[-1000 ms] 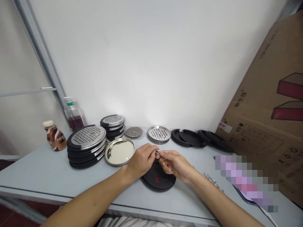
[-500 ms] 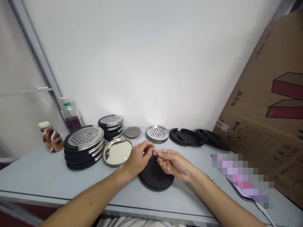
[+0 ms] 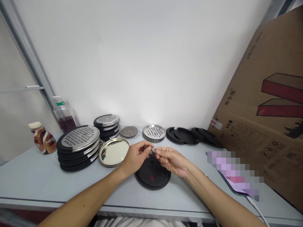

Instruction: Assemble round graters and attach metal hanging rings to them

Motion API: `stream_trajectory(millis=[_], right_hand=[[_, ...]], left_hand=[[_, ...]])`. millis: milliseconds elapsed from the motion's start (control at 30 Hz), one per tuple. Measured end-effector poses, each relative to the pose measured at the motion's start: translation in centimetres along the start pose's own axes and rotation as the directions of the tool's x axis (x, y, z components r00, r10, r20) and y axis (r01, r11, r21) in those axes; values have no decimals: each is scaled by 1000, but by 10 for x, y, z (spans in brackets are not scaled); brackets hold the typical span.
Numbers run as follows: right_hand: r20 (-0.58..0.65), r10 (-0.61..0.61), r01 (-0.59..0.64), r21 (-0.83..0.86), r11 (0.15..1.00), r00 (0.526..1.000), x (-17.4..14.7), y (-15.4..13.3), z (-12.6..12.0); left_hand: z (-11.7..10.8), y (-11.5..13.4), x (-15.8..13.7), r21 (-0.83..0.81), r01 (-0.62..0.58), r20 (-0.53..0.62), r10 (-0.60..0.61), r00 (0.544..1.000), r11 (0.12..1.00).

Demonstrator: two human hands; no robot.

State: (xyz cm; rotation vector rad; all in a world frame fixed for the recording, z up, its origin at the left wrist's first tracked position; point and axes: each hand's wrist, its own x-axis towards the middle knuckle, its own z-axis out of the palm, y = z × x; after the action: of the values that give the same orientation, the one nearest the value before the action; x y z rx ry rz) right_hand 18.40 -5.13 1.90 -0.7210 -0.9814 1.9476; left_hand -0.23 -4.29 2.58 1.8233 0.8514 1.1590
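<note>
Between my two hands is a small shiny silver metal piece [image 3: 153,151], too small to make out exactly. My left hand [image 3: 136,156] pinches its left end between thumb and forefinger. Thumb and fingertips of my right hand [image 3: 174,161] are closed on the other end. Right below lies a black round disc-shaped holder [image 3: 152,179] with a red spot, partly covered by the hands. A shiny round metal dish [image 3: 115,153] rests close to the left hand's wrist.
Stacked graters with black rims [image 3: 79,138] stand at left, with another stack [image 3: 107,119] behind. Round grater plates [image 3: 154,132] and black round holders [image 3: 187,135] line the wall. Bottles [image 3: 44,140] stand far left. A large carton [image 3: 246,94] and a blurred-over phone [image 3: 233,178] are at right.
The silver piece has turned flatter between my fingertips, and both hands stay close together. The whole view has shifted slightly, with things appearing a little further left.
</note>
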Motion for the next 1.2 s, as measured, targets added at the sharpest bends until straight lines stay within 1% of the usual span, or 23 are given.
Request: stream_trajectory(millis=[133, 267, 433, 567, 700, 767, 833, 933, 1000, 1100, 1200], right_hand=[[9, 18, -18, -49, 999, 1000, -2, 0, 1], [22, 34, -32, -93, 995, 999, -2, 0, 1], [-6, -21, 21, -96, 995, 1000, -2, 0, 1], [1, 23, -23, -86, 996, 1000, -3, -1, 0], [-20, 32, -33, -85, 996, 999, -3, -1, -2], [-9, 42, -42, -96, 994, 999, -3, -1, -2], [13, 56, -55, -98, 994, 998, -4, -2, -1], [47, 85, -80, -93, 992, 995, -5, -3, 1], [61, 102, -97, -89, 991, 993, -5, -3, 1], [59, 106, -101, -75, 992, 993, -5, -4, 1], [41, 109, -105, -88, 991, 993, -4, -5, -2]], left_hand=[[1, -1, 2, -150, 96, 113, -79, 990, 984], [2, -1, 4, -218, 135, 141, -105, 984, 967], [3, 0, 4, -176, 130, 137, -106, 985, 976], [2, 1, 1, -115, 59, 135, -43, 990, 992], [-1, 3, 0, 27, -36, 136, 32, 990, 999], [-2, 4, 0, 66, -64, 132, 55, 990, 996], [-2, 5, -1, 47, -42, 143, 35, 989, 998], [0, 4, -1, -5, 30, 180, -29, 983, 1000], [1, 2, -1, -16, 45, 188, -41, 981, 999], [2, -1, -1, 12, 10, 172, -12, 985, 1000], [3, -1, 0, 106, -48, 146, 32, 989, 993]])
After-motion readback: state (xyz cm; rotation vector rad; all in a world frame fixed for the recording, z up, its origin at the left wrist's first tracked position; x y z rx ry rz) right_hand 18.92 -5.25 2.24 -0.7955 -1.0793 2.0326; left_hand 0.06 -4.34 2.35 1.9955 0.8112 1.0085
